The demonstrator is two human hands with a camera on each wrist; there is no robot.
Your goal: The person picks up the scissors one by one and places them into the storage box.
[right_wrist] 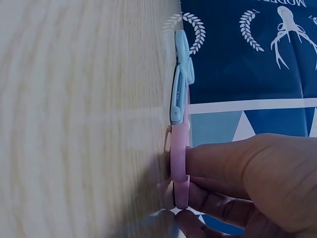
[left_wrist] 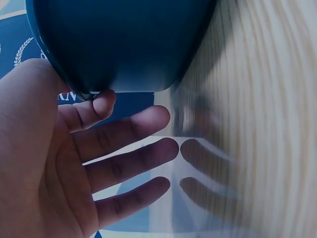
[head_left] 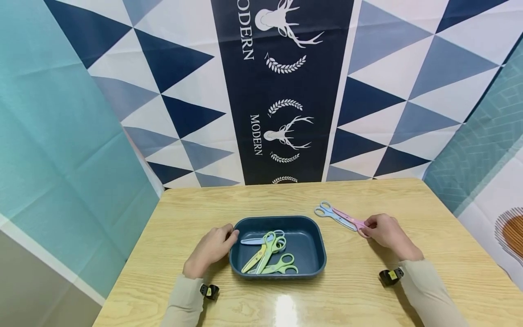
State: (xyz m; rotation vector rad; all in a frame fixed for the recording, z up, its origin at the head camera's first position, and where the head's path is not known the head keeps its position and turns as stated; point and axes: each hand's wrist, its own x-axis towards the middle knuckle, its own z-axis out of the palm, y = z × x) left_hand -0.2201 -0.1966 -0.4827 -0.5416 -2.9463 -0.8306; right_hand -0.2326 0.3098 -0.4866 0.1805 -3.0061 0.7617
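A dark blue tray (head_left: 314, 247) holds several scissors, green (head_left: 267, 250), yellow (head_left: 254, 260) and light blue (head_left: 253, 241). The left hand (head_left: 213, 247) pinches the tray's left rim between thumb and index finger; in the left wrist view the other fingers of this hand (left_wrist: 119, 153) extend below the tray (left_wrist: 124, 44). Right of the tray, light blue scissors (head_left: 337, 217) and pink scissors (head_left: 347, 217) lie together on the table. The right hand (head_left: 386, 230) has its thumb and fingers at the pink handle, and the right wrist view shows them gripping that pink handle (right_wrist: 179, 153).
The light wooden table (head_left: 196, 204) carries the tray and scissors. Behind it hangs a patterned cloth (head_left: 286, 91) with triangles and deer heads. A teal cloth (head_left: 81, 159) stands at the left. Black wrist cameras sit on both wrists.
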